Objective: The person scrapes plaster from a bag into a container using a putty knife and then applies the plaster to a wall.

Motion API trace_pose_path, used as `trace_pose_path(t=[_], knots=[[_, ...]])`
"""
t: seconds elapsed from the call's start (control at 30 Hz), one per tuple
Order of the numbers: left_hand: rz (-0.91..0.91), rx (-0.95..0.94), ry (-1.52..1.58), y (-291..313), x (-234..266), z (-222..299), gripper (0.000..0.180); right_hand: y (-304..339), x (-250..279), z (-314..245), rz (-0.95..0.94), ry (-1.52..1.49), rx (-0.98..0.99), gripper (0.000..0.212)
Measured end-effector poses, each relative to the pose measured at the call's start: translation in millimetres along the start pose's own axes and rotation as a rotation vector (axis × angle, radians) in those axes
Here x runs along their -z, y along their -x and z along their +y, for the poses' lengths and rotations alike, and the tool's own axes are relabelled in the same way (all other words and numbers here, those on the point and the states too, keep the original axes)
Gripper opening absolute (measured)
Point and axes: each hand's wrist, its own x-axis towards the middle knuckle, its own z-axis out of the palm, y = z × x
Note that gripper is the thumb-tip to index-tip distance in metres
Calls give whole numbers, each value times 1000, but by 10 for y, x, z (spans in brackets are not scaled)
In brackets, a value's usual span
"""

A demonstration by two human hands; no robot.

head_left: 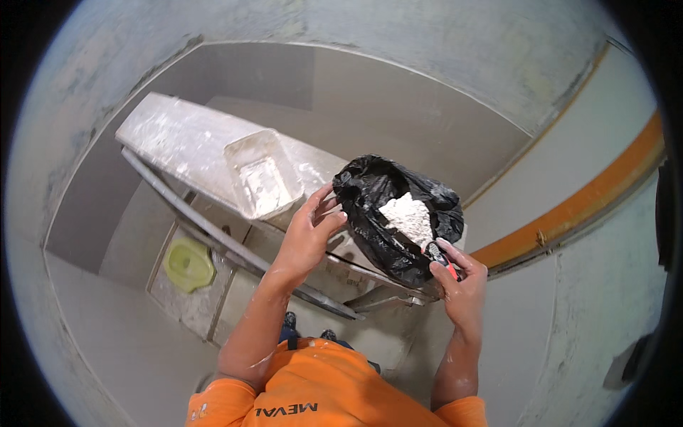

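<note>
A black plastic bag point(377, 245), its mouth spread open, sits at the right end of a whitish-stained bench. Inside it lies a heap of white powder point(409, 217). My left hand point(309, 231) is at the bag's left rim, thumb and fingers apart and fingertips against the plastic. At the bag's near right edge, my right hand point(461, 277) closes around a small red-and-black tool point(442, 260); its kind cannot be made out. Left of the bag stands a rectangular plastic tub point(235, 167) with white residue inside.
The long bench point(178, 132) runs along a grey-tiled wall point(398, 92), a metal rail point(213, 231) on its near side. A yellow-green squat toilet point(188, 263) is set in the floor at left. An orange-edged door frame point(590, 203) stands at right.
</note>
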Motion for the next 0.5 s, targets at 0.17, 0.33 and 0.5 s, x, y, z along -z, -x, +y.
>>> trace_pose_path(t=[0.17, 0.33, 0.5], knots=[[51, -1, -116, 315, 81, 39, 65, 10, 3, -187, -45, -88, -79, 44], [184, -168, -226, 524, 236, 197, 44, -63, -127, -422, -92, -108, -10, 43], [593, -473, -422, 482, 733, 175, 22, -187, -478, -680, -165, -80, 88, 43]])
